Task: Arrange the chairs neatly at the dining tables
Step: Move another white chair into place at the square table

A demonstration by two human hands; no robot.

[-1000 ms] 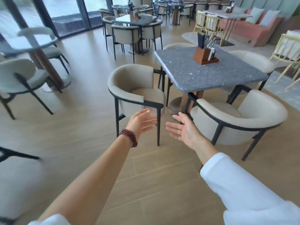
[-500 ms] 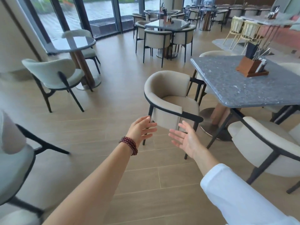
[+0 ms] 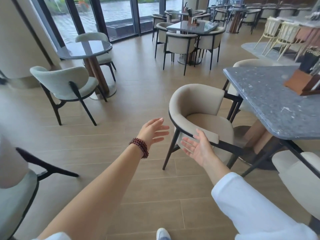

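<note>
A beige tub chair (image 3: 199,104) with a black frame stands pulled out from the corner of the grey stone table (image 3: 270,101), its seat facing the table. My left hand (image 3: 153,131), with a bead bracelet at the wrist, hovers just left of the chair's back, fingers spread, holding nothing. My right hand (image 3: 197,147) is held palm up in front of the chair's near armrest, fingers straight; whether it touches the chair I cannot tell. A second beige chair (image 3: 297,177) sits at the table's near side, lower right.
A round glass table (image 3: 86,48) with two pale green chairs (image 3: 64,84) stands at left. Another green chair (image 3: 13,196) is close at lower left. A wooden cutlery holder (image 3: 301,84) sits on the grey table. More table sets fill the back.
The view has swung left and I have come nearer to the beige chair. Both hands stay raised and open, now closer to its back and armrest.
</note>
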